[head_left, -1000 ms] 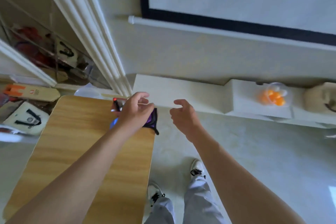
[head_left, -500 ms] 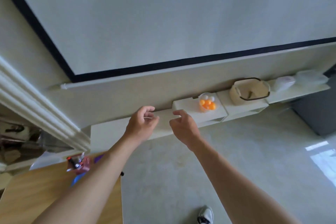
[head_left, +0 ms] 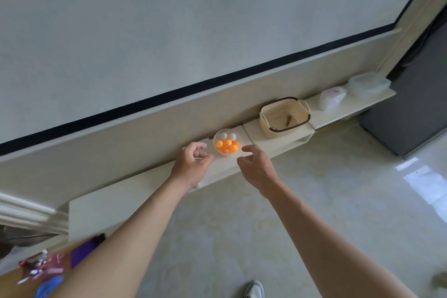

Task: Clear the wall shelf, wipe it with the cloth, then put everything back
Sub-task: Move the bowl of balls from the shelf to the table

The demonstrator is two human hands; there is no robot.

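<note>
The round clear plastic tub of orange and white table-tennis balls [head_left: 227,145] sits on the long cream wall shelf [head_left: 125,201], just beyond your fingertips and between your two hands. Your left hand [head_left: 191,164] hovers just left of it and your right hand [head_left: 256,168] just right, both about equally close. Their fingers are loosely curled and hold nothing. The tub is round, so you probably only need to close in from both sides.
</note>
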